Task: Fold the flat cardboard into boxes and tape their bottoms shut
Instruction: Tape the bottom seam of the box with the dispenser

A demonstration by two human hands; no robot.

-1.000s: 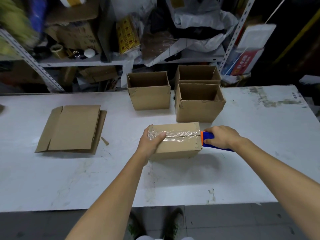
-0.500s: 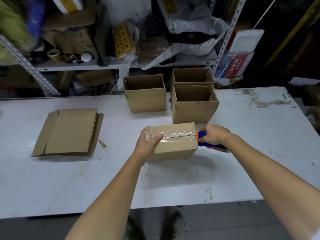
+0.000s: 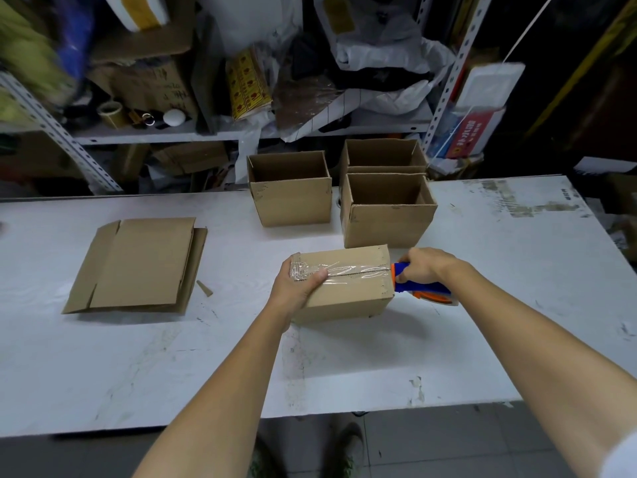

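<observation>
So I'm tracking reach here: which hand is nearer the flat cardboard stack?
Left. The left hand grips the taped box's end facing the flat cardboard stack; the right hand is beyond the box.

A brown cardboard box [image 3: 344,284] lies bottom-up mid-table, clear tape [image 3: 344,270] along its seam; three open boxes [image 3: 291,188] stand behind it, flat cardboard [image 3: 138,263] stacked well left

We can read very little. At about one o'clock, a red-and-white package [image 3: 474,134] leaning by the shelf upright carries white characters, too blurred for us to make out. At eleven o'clock, yellow label sheets [image 3: 249,87] on the shelf show repeated red marks, illegible.
</observation>
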